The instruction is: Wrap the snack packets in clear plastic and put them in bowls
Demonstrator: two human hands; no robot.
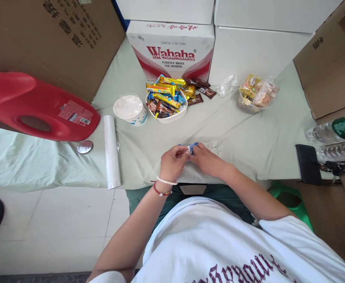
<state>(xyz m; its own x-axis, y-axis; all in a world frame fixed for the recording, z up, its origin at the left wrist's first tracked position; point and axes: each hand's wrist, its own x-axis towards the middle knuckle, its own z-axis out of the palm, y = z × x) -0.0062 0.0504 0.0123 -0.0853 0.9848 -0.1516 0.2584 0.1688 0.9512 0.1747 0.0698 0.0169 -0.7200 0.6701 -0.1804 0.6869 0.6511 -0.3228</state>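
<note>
My left hand (174, 162) and my right hand (206, 159) meet over the near edge of a pale green cloth (249, 145). Both pinch a small blue and white wrapped snack (192, 147) between their fingertips. Crinkled clear plastic (215, 147) lies just beyond my right hand. Farther back stands a white heart-shaped bowl (168, 116) heaped with wrapped candy bars (163, 96), with a few brown bars (203, 90) spilled beside it.
A white lidded cup (129, 109), a roll of clear film (111, 151) and a small metal cap (85, 147) lie left. A red jug (37, 106) lies on its side. A clear bowl of pastries (256, 94), a black phone (308, 164), water bottles (336, 133) and cartons (172, 51) surround.
</note>
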